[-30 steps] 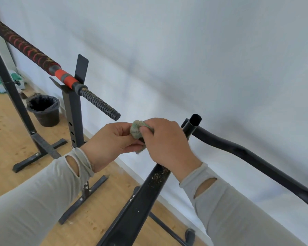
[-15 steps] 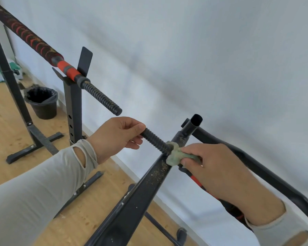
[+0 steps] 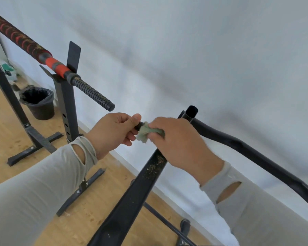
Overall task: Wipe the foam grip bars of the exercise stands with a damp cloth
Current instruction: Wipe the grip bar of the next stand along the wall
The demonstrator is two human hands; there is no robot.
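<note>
Our left hand curls round the end of the near bar, thumb on top; only a short black stub of that bar shows between the hands. Our right hand grips the cloth, fingers folded over it and pressing it onto the bar just beside the left thumb. Cloth is grey-green and bunched, its frayed edge hanging below the bar. Both sleeves grey, thumb slits open at the wrists.

Under the right hand a black post slants up, speckled with tan grit. Beyond the knuckles, an open tube and a curved black rail running off right.

Further left, a second bar rests in a stand: ribbed black end, then an orange band, then red-and-black wrap. A bin with a black liner sits on the wood floor near the white wall.
</note>
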